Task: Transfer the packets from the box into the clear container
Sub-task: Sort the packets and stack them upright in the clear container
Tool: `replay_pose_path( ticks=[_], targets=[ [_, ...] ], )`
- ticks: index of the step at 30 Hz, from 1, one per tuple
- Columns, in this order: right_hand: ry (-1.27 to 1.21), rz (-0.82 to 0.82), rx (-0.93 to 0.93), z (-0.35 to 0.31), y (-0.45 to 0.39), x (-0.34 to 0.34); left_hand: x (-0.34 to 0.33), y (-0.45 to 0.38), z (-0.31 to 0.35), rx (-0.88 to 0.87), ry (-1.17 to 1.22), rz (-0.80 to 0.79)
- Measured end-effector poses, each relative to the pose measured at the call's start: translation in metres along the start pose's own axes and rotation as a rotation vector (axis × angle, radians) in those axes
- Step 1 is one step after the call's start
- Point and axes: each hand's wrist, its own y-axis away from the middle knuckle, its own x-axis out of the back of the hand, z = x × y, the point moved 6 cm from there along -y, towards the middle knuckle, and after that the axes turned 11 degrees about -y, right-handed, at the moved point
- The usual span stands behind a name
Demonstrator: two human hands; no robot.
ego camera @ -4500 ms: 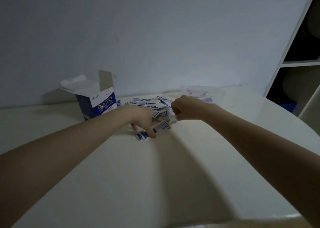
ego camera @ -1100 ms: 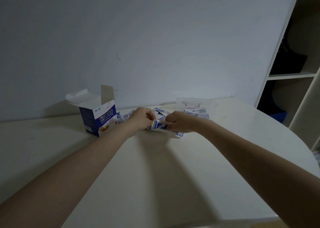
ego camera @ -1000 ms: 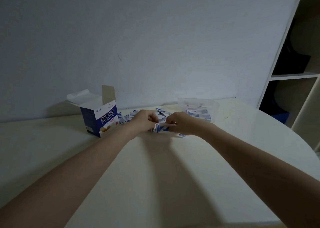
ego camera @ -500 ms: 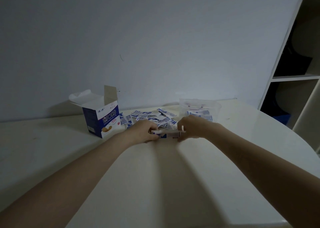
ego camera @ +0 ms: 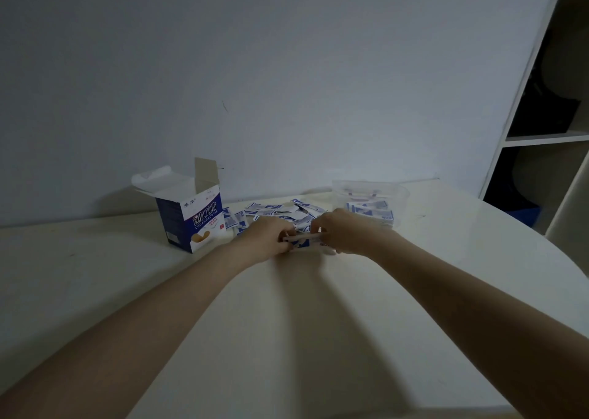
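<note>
A dim room with a plain pale wall (ego camera: 287, 68) fills the far side of my view, and a cream worktop (ego camera: 287, 323) with a rounded right edge spreads out below it. At the far right stands an open shelf unit (ego camera: 548, 132) with dark shapes in its compartments; I cannot make out what they are.

On the worktop, left of centre and near the wall, I see the box (ego camera: 194, 218), blue and white, upright, its top flaps open. Just to the right of it lies a loose pile of packets (ego camera: 274, 211), white with blue print, scattered flat and overlapping on the surface. Further right, close to the wall, sits the clear container (ego camera: 369, 195), with some packets (ego camera: 373, 213) already inside against its near wall.

Both bare forearms reach from the near edge toward the middle. My left hand (ego camera: 266, 237) and right hand (ego camera: 341, 232) meet just in front of the pile, knuckles toward me. Between them they hold a small stack of packets (ego camera: 302, 242) gathered edge-on, low over the worktop or on it; I cannot tell which. The left grip is curled around the left end of that stack, thumb on top. The right grip pinches the right end, fingers bent around it. The stack sits between the box and the container, nearer to me than either.
</note>
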Motion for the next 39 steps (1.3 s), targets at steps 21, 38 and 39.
replay_pose_path(
  ticks=[21, 38, 39],
  targets=[
    [-0.063, -0.001, 0.031, -0.006, -0.002, -0.009, 0.002, 0.010, -0.018, 0.075, 0.059, -0.010],
    [-0.641, 0.602, -0.360, 0.123, -0.019, 0.106, 0.043, -0.114, 0.040, 0.315, 0.688, 0.247],
    [-0.576, 0.569, -0.377, 0.125, -0.022, 0.106, 0.043, -0.119, 0.045, 0.317, 0.574, 0.246]
  ],
)
